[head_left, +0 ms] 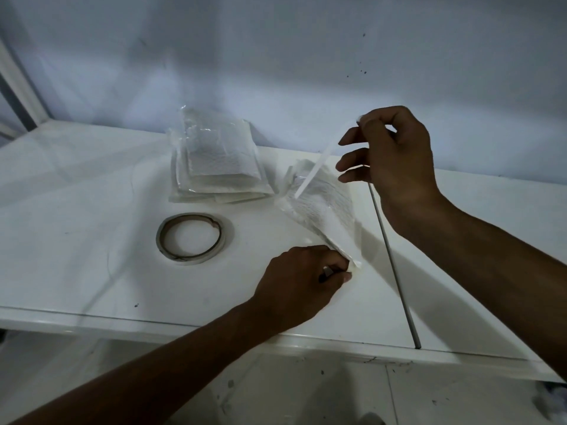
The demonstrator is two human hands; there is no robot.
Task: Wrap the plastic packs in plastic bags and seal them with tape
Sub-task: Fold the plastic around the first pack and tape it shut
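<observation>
A clear bagged plastic pack (322,207) lies tilted on the white table (92,240). My left hand (302,280) pinches its near corner against the table; a ring shows on one finger. My right hand (389,154) is raised above the pack and pinches the upper end of a thin white tape strip (319,165), whose lower end meets the pack. A roll of tape (191,237) lies flat to the left of the pack. A stack of several more clear packs (217,167) sits behind the roll, near the wall.
A thin grey seam (395,271) runs across the table under my right wrist toward the front edge. The wall stands close behind the stack. The table's front edge lies just beyond my forearms, with floor below.
</observation>
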